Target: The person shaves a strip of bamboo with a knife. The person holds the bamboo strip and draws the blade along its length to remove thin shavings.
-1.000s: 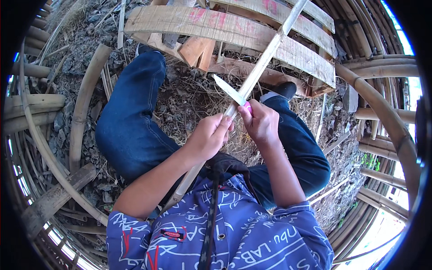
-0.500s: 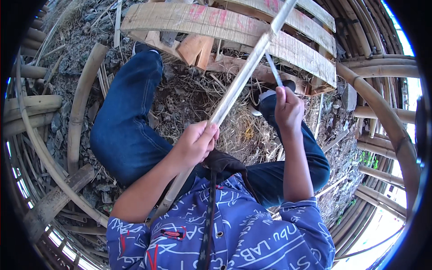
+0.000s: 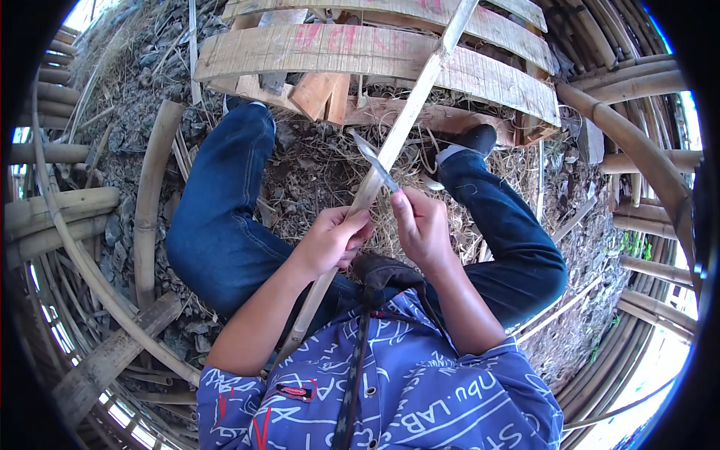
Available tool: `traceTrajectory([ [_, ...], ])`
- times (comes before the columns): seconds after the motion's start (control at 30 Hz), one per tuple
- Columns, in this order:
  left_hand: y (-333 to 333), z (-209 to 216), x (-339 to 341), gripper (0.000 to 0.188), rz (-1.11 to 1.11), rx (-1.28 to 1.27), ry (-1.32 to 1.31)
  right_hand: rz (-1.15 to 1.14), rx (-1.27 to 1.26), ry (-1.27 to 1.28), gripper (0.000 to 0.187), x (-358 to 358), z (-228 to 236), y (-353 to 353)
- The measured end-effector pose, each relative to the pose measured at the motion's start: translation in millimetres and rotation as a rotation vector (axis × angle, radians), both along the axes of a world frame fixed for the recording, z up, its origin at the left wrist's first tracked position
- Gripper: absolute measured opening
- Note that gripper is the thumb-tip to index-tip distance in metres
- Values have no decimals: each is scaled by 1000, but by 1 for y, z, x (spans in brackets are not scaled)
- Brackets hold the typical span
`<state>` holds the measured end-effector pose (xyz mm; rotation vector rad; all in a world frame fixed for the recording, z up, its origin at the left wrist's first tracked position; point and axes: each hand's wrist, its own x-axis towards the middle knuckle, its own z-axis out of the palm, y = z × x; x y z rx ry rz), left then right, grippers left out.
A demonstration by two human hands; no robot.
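Holding the long, pale, narrow bamboo-like strip (image 3: 409, 112) in our bare left hand (image 3: 335, 241), we have it slanting from beside our lap up past the knees, its far part passing over the pale wooden slatted frame (image 3: 315, 56). Our left fingers are curled around it just below the blade; our right hand (image 3: 421, 227) is clenched on the knife with a slim, grey metal blade (image 3: 377, 163), whose handle is mostly hidden in the fist. The blade lies across the strip, though we cannot tell whether its edge bites.

We judge the strip light for its length and stiff, with a little spring towards its far end. The knobby joint (image 3: 442, 51) near the slats is probably harder than the smooth stretches around it. The faces look dry, so we expect fair friction, but the long edges may be sharp or splintery; pinching the broad faces seems kinder than sliding fingers along the sides. The best hold looks to be on our side of the blade, fingertips tucked back, with the lower length steadied near the blue-jeaned left leg (image 3: 217, 202).
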<state>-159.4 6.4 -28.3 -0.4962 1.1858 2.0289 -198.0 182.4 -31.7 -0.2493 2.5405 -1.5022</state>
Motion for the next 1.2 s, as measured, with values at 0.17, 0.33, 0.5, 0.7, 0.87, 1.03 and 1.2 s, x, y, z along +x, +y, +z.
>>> traceTrajectory([
  [0.17,-1,-2,2,32,-62,121,-114,140,290,136,38,-7,19,-3],
  [0.33,9,-3,7,34,-60,-102,79,240,501,296,40,-15,16,4],
  [0.5,10,-2,8,33,-87,-174,176,314,525,435,42,-28,9,11],
  [0.7,9,3,7,37,-78,-161,189,339,520,551,45,-35,0,13],
  [0.87,7,8,7,38,-72,-138,165,356,523,568,44,-41,-1,16],
  [1.03,5,3,9,37,-81,-153,162,340,549,611,43,-48,-1,22],
  [1.2,6,1,9,37,-78,-145,186,284,634,646,44,-61,-5,32],
])
